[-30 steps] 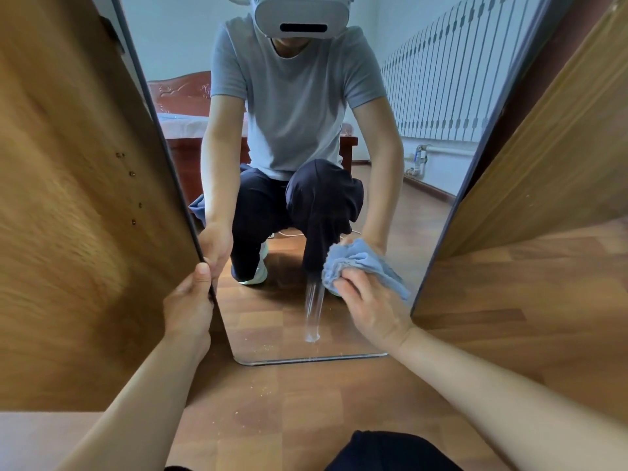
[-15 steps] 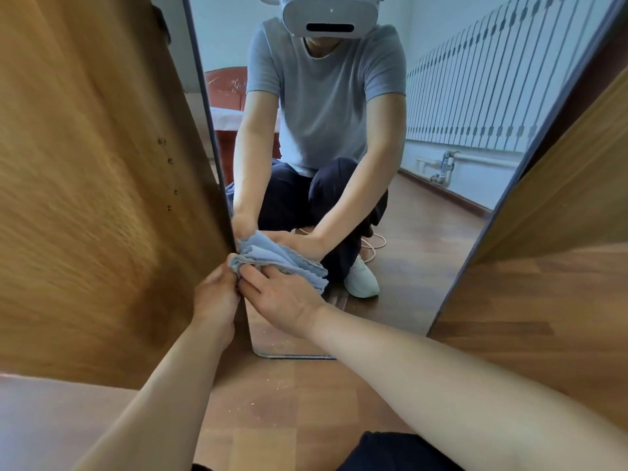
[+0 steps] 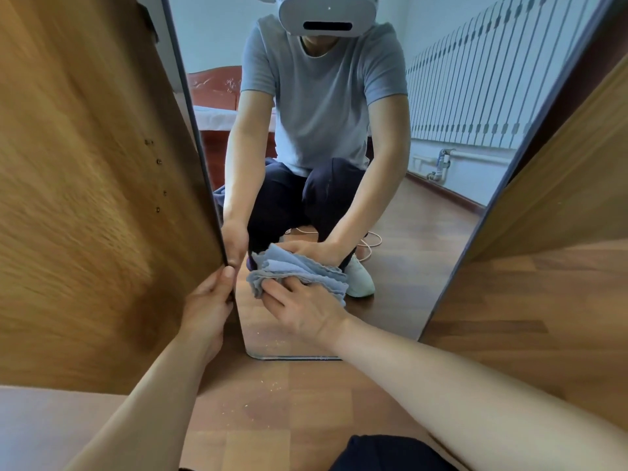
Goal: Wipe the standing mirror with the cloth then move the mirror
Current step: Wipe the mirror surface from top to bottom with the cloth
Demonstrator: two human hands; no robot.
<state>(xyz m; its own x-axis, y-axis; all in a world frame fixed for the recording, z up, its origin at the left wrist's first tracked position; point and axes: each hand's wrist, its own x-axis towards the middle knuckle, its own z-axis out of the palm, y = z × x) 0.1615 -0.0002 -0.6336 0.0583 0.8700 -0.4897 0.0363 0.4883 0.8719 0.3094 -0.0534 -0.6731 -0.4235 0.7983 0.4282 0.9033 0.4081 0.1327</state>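
**So, both hands are working low down on the mirror**

Right now the left hand (image 3: 207, 307) is gripping the mirror (image 3: 414, 266) by its left edge, down near the bottom corner. The thumb is lying up along the dark frame and the rest of the fingers are wrapping behind it, out of sight. So that hand is clamped on the mirror.

The right hand (image 3: 302, 309) is holding the blue cloth (image 3: 299, 270) bunched up and pressing it flat against the glass, just beside the left hand but not touching it. Its fingers are spreading a bit and bending into the folds, with the tips buried in the fabric, so it's grasping the cloth rather than just resting on it.

The mirror itself is standing upright on the wood floor (image 3: 272, 419), squeezed between a wooden panel on the left (image 3: 85, 198) and another wooden panel on the right (image 3: 560, 181). The left edge is sitting right against the left panel. A few pale crumbs (image 3: 244, 406) are lying on the floor in front of the mirror's base.
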